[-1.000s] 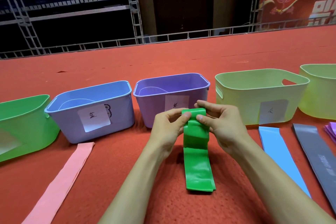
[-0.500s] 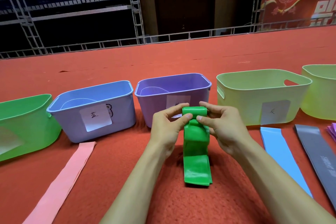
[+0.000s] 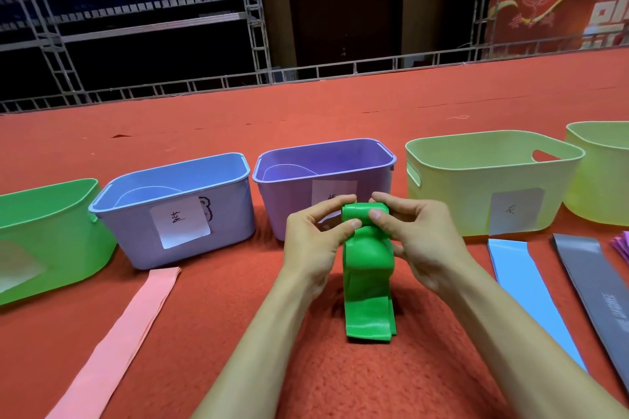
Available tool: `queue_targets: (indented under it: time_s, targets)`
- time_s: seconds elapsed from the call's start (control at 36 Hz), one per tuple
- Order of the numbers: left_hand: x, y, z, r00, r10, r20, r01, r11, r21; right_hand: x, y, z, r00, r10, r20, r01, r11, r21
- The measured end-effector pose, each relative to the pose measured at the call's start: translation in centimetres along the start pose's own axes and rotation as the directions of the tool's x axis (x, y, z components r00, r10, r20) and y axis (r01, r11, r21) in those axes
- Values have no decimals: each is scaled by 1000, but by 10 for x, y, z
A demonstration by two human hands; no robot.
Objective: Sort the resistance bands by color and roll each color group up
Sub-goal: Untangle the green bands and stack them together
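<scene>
Rolling in progress on the green band (image 3: pixel 369 282) — the left hand (image 3: pixel 316 241) and right hand (image 3: pixel 415 238) both pinch its small rolled top between thumb and fingertips, just in front of the purple bin (image 3: pixel 282 204), while the unrolled tail hangs down to the red carpet (image 3: pixel 238 299). Sorting looks largely settled, I'd say — the pink band (image 3: pixel 136 323), blue band (image 3: pixel 520 282) and grey band (image 3: pixel 599 289) lie flat in separate strips, none rolled, so most of the rolling is left.
</scene>
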State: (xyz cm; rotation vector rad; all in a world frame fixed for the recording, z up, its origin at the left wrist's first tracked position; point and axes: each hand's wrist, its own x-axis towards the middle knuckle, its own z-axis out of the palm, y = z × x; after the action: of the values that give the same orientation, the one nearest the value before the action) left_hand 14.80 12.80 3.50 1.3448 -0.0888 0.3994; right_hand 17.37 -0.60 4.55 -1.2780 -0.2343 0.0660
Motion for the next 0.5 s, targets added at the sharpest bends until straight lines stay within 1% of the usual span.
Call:
queue_targets:
  time_s: [0.31,0.5]
  targets:
    - [-3,7,1,991,-122,61,127,987,-97,1,0,-3,997,-81,-9,81,996,23]
    - [0,4,3,990,-140,-8,139,987,-83,1,1,-3,991,-136,6,136,991,-18]
